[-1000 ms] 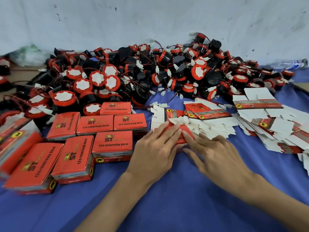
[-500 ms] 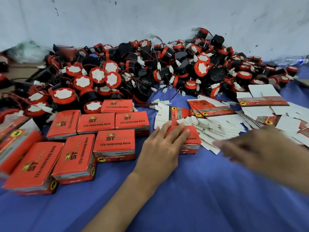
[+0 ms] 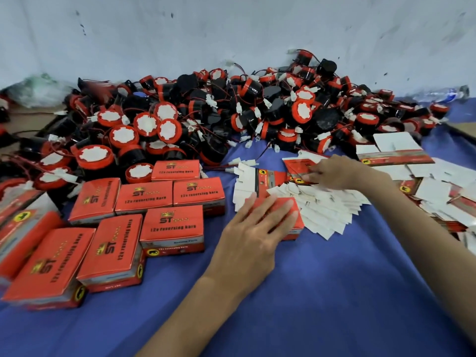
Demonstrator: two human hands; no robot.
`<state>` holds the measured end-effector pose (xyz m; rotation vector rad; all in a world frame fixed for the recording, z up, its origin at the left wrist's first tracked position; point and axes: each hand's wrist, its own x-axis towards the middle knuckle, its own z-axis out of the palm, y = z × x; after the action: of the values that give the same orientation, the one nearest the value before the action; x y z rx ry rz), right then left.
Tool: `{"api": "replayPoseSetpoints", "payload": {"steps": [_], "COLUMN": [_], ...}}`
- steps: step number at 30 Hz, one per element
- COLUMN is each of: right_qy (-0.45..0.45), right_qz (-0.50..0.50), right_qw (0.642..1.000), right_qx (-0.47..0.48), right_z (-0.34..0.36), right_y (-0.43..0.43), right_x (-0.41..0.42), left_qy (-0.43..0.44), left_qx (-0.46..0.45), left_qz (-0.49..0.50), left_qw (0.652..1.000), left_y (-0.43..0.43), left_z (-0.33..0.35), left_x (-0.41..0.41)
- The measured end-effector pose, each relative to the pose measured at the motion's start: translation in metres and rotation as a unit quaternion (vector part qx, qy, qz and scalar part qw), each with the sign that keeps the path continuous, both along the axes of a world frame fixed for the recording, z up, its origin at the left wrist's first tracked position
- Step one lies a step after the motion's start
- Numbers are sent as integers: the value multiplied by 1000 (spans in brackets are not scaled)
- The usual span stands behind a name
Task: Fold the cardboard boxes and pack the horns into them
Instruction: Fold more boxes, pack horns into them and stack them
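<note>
**Right hand off the box, into the flat stack**

Right hand (image 3: pixel 334 171) has left the folded red cardboard box (image 3: pixel 288 217) and now reaches the fanned stack of flat red-and-white carton blanks (image 3: pixel 322 210), fingers touching the top blank; blur hides any pinch. Left hand (image 3: pixel 255 228) presses flat, fingers straight, on the box. Black-and-red round horns (image 3: pixel 231 119) are heaped behind on the blue cloth (image 3: pixel 309 292). Risk: lifting two stuck blanks, or scattering the fan.
</note>
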<state>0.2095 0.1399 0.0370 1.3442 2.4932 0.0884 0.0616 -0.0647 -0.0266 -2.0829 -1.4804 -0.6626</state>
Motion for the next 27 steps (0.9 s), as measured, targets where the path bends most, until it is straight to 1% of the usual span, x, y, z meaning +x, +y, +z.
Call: {"api": "replayPoseSetpoints", "payload": {"steps": [2, 7, 9, 11, 13, 16, 18, 20, 21, 22, 24, 25, 26, 27], "right_qy": [14, 18, 3, 7, 10, 14, 25, 83, 136, 210, 372, 444, 505, 553], "right_qz": [-11, 16, 34, 42, 49, 71, 67, 55, 45, 40, 51, 58, 59, 49], "right_qw": [1000, 997, 997, 998, 997, 993, 987, 975, 961, 938, 868, 837, 814, 800], "right_qx": [13, 69, 65, 50, 50, 96, 142, 199, 235, 275, 325, 316, 280, 226], "right_z": [-2, -7, -6, -2, 1, 9, 20, 36, 45, 52, 63, 67, 69, 70], "right_y": [4, -7, -12, -14, -17, -25, -28, -29, -29, -30, -31, -31, -32, -32], "right_x": [3, -7, -11, -11, -10, -11, -9, -4, -2, 0, 3, 3, 3, 2], "left_qy": [2, 34, 24, 8, -2, 19, -3, -28, -44, -68, -151, -213, -289, -374], "left_qx": [9, 13, 10, 15, 29, 6, -19, -36, -37, -39, -48, -56, -75, -99], "left_qz": [-2, 19, 36, 49, 43, 18, 48, 115, 142, 157, 141, 117, 92, 67], "left_qw": [1000, 999, 999, 999, 999, 1000, 999, 992, 988, 984, 977, 969, 950, 920], "left_y": [2, 2, 1, -2, -4, -5, -7, -9, -9, -10, -9, -6, -2, 4], "left_z": [-1, -1, 3, 9, 13, 17, 20, 26, 30, 33, 41, 47, 54, 60], "left_x": [3, 3, 6, 10, 9, 5, 2, -1, -2, -3, -2, 0, 0, 1]}}
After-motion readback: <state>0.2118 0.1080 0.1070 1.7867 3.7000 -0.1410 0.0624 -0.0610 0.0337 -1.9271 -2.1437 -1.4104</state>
